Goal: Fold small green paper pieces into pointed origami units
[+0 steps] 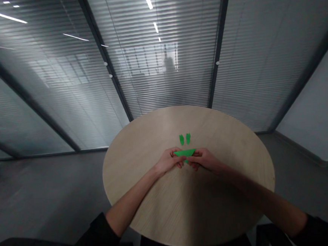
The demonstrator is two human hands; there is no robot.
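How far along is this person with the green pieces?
Two small green pieces lie on the table, away from the hands, so they look finished. In hand is a green triangle, held between the left hand and right hand. That triangle is what remains unfinished; how much else remains, I can't tell.

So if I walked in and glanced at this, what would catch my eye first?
The bright green folded triangle of paper stands out first, pinched between the left hand and right hand above a round pale wooden table. Just beyond it lie two small green pieces. Behind the table rises a glass wall with slatted blinds.
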